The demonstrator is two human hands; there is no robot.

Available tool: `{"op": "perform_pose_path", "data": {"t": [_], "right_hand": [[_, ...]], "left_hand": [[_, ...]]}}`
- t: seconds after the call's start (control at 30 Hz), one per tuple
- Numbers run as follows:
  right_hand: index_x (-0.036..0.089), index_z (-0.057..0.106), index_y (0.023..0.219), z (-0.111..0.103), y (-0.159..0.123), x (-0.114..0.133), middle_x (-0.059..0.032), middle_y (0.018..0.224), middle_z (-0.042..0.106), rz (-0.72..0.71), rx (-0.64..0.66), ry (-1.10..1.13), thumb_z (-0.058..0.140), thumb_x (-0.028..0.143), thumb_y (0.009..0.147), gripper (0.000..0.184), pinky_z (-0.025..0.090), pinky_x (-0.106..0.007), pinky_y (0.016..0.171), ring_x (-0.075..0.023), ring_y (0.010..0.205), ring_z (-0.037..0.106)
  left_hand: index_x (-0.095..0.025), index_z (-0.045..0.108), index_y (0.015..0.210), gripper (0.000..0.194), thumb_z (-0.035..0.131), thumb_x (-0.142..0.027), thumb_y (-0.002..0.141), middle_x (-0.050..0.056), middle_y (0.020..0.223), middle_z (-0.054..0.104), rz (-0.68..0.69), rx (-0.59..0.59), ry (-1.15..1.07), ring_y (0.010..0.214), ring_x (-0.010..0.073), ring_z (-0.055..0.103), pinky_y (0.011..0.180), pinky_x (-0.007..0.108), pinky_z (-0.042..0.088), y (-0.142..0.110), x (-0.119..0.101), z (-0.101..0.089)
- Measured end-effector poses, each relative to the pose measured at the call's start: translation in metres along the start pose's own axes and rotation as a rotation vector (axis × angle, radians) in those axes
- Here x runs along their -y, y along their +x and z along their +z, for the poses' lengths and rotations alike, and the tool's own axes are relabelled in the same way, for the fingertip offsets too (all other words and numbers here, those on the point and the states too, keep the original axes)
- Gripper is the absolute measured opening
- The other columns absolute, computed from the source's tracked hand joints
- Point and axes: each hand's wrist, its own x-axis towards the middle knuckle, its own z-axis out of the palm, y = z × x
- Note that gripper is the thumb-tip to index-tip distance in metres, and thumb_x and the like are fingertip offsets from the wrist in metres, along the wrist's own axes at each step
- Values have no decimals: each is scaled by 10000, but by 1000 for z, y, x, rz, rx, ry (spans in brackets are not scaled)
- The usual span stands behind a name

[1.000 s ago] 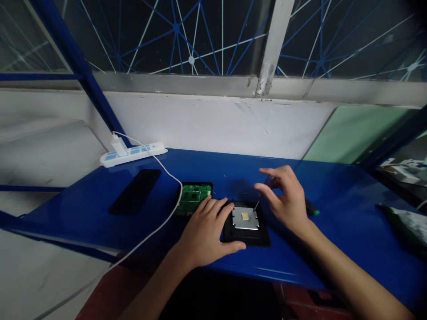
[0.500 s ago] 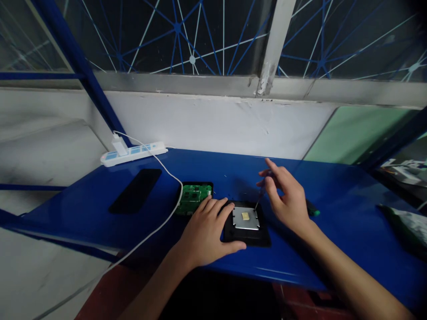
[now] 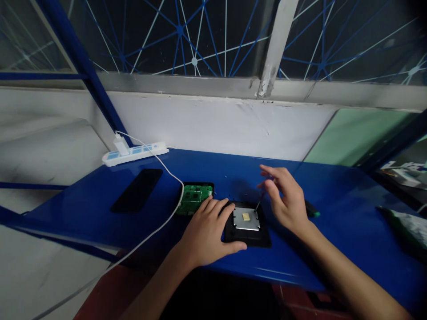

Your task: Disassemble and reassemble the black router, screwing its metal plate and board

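A black square device (image 3: 247, 236) with a silver metal plate (image 3: 247, 219) lies near the front edge of the blue table (image 3: 340, 209). My left hand (image 3: 205, 233) lies flat on the device's left side, fingers spread, thumb along its front edge. My right hand (image 3: 285, 198) pinches a thin screwdriver (image 3: 259, 199) whose tip stands at the plate's upper right corner. A green circuit board (image 3: 194, 197) in a black tray sits just behind my left hand.
A dark phone (image 3: 136, 190) lies flat at the left. A white power strip (image 3: 135, 154) with a charger and white cable (image 3: 163, 222) sits at the back left. A green-tipped tool (image 3: 312, 210) lies behind my right hand. A bag (image 3: 405, 224) rests at the far right.
My right hand's fingers have closed and shifted round the screwdriver while its tip stays at the plate's corner. My left hand has not moved.
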Motion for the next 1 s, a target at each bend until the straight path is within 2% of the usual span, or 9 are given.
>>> {"op": "perform_pose_path", "data": {"t": [0.07, 0.17, 0.33, 0.5, 0.67, 0.8, 1.0], "right_hand": [[295, 524, 1420, 0, -1, 0, -67, 1172, 651, 38, 26, 57, 404, 218, 1041, 405, 585, -358, 727, -154, 823, 704], [303, 463, 1475, 2, -2, -1, -67, 1188, 674, 72, 29, 67, 407, 217, 1037, 451, 601, -343, 694, -145, 782, 722], [263, 561, 1360, 4, -1, -3, -45, 1026, 694, 111, -15, 25, 597, 266, 970, 392, 595, -330, 682, -142, 718, 691], [249, 634, 1239, 1, 2, -2, -11, 870, 604, 35, -25, -22, 642, 276, 953, 287, 553, -342, 704, -152, 735, 638], [244, 643, 1204, -1, 3, 1, 8, 837, 591, 3, -15, -20, 674, 259, 934, 271, 520, -311, 666, -131, 688, 600], [230, 632, 1193, 1, 0, 2, 15, 840, 593, 34, -30, -3, 682, 276, 931, 270, 534, -296, 645, -114, 650, 612], [223, 617, 1170, 5, -1, 3, -2, 838, 602, 33, -73, -124, 664, 312, 940, 250, 535, -317, 640, -127, 633, 597]], "left_hand": [[-169, 508, 1399, 866, 657, -761, 785, 160, 1453, 554, 4, -2, -2, 1352, 376, 498, 1182, 569, 324, 0, 0, 0], [-160, 507, 1403, 878, 676, -751, 777, 161, 1459, 550, 3, 5, 3, 1359, 376, 490, 1189, 560, 316, 0, 0, 0], [-162, 512, 1400, 879, 686, -751, 771, 158, 1462, 549, 2, 3, 18, 1358, 369, 491, 1198, 544, 306, 0, 0, -1], [-174, 523, 1386, 871, 674, -767, 766, 150, 1452, 559, -1, 0, 16, 1349, 369, 499, 1189, 543, 318, 0, 0, -1], [-185, 518, 1386, 862, 661, -772, 770, 136, 1443, 563, 4, -16, 7, 1340, 365, 504, 1189, 539, 314, 0, 0, 1], [-194, 517, 1382, 849, 643, -778, 779, 129, 1435, 567, 8, -20, -1, 1334, 364, 506, 1188, 541, 311, 0, 1, 1], [-193, 528, 1369, 844, 665, -765, 764, 140, 1423, 577, 6, -9, 0, 1324, 373, 518, 1184, 556, 315, 1, 0, 0]]}}
